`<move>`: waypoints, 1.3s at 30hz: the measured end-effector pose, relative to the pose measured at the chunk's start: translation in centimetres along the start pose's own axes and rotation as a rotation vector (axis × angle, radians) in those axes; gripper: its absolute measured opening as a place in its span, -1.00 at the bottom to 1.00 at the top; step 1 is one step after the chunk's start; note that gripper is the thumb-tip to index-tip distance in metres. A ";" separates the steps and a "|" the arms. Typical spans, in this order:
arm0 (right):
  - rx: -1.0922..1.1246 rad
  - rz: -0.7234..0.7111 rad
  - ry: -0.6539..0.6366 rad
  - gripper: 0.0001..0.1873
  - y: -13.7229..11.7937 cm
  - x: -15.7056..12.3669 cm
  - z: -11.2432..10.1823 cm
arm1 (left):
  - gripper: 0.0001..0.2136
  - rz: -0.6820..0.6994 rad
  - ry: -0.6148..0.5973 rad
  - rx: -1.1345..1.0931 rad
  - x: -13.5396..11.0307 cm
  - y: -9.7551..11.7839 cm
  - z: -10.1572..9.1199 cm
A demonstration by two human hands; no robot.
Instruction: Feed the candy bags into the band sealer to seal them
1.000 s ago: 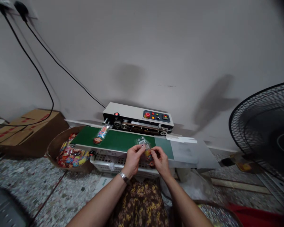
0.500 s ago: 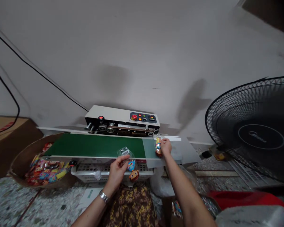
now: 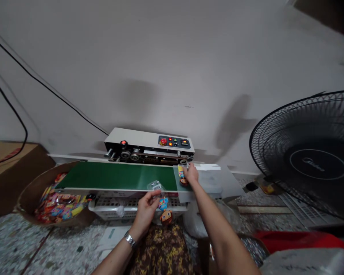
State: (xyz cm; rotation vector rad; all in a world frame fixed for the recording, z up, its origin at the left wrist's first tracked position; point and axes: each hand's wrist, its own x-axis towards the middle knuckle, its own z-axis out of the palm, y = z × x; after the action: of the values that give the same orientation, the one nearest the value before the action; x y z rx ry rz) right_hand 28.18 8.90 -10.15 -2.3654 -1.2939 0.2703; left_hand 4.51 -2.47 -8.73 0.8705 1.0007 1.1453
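My left hand (image 3: 145,214), with a metal watch at the wrist, pinches the edge of a clear plastic packet (image 3: 164,209) in front of the belt. A barcode label shows at the packet's top, and a colourful cartoon-faced item lies inside. My right hand (image 3: 192,174) grips the right edge of a second cartoon packet (image 3: 181,174), its fingertips partly hidden. That packet lies at the right end of the green conveyor belt (image 3: 117,176), its top against the entry of the band sealing machine (image 3: 143,136). The machine's red buttons and number display are lit.
A round container (image 3: 28,194) full of similar packets stands below the belt's left end. Under the belt sits a white plastic basket (image 3: 111,209). On the right is a large black fan (image 3: 312,164); a cardboard box (image 3: 8,168) is at far left.
My right hand has slid its packet left along the machine's front, toward the belt. My left hand and its packet have shifted slightly right and down.
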 end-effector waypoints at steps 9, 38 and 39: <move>0.817 -0.440 -0.585 -0.58 -3.6 -10.3 -3.5 | -0.47 0.162 -0.024 -0.025 -1.4 3.0 0.8; -0.643 0.214 -0.179 -0.33 26.3 -42.5 -25.4 | -0.56 -0.066 -0.353 -0.037 -11.2 -0.2 8.4; -0.658 0.219 -0.147 -0.35 26.5 -43.1 -26.4 | -0.56 -0.062 -0.365 -0.030 -11.3 -0.4 8.7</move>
State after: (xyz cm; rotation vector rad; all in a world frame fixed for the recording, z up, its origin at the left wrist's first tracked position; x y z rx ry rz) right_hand 34.30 -46.96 -0.21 -3.1009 -1.3362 0.0856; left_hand 11.58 -14.00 -4.27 0.9759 0.7031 0.9049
